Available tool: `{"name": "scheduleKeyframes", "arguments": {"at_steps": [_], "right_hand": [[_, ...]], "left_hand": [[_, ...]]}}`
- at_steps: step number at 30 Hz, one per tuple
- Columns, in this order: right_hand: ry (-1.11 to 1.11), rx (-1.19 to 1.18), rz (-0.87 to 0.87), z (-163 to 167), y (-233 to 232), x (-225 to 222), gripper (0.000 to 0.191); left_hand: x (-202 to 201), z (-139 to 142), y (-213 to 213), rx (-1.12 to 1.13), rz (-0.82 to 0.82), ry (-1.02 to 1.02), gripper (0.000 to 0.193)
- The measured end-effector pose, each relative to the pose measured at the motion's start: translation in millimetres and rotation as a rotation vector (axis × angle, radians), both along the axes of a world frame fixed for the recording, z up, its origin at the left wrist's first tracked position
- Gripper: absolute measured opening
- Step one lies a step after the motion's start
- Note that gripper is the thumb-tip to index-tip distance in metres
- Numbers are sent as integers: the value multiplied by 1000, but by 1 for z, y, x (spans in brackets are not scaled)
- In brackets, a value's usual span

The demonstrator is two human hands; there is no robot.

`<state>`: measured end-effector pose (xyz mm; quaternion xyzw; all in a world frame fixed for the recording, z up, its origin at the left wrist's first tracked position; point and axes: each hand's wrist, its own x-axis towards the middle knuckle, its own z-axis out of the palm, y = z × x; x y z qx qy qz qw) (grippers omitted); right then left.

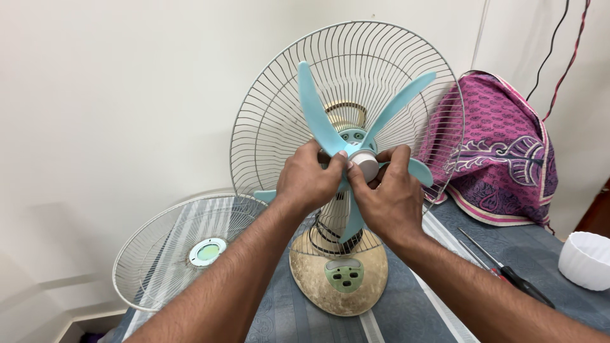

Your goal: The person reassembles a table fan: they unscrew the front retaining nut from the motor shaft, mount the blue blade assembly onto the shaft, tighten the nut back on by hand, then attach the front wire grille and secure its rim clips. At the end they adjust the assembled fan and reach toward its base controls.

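A table fan stands in front of me with its rear wire guard in place and its light blue blade exposed. My left hand grips the blade hub from the left. My right hand holds the hub from the right, fingers around the white round cap at the blade's centre. The fan's worn beige base with a green button panel rests on a blue-grey striped cloth. The detached front wire guard leans against the wall at the left.
A purple patterned cloth covers something at the back right. A screwdriver with a black and red handle lies on the cloth to the right. A white ribbed bowl sits at the right edge. Cables hang down the wall.
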<state>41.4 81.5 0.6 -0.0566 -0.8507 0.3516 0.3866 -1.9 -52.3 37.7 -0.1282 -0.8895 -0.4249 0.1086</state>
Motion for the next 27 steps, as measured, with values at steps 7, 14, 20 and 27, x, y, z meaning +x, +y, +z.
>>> {"name": "scheduleKeyframes", "arguments": {"at_steps": [7, 14, 20, 27], "right_hand": [[-28, -48, 40, 4, 1, 9, 54], [-107, -138, 62, 0, 6, 19, 49], [-124, -160, 92, -16, 13, 24, 37], [-197, -113, 201, -43, 10, 36, 25]], "left_hand": [[16, -13, -4, 150, 33, 75, 42], [35, -28, -6, 251, 129, 203, 29], [53, -44, -2, 378, 186, 138, 20], [81, -78, -6, 400, 275, 55, 21]]}}
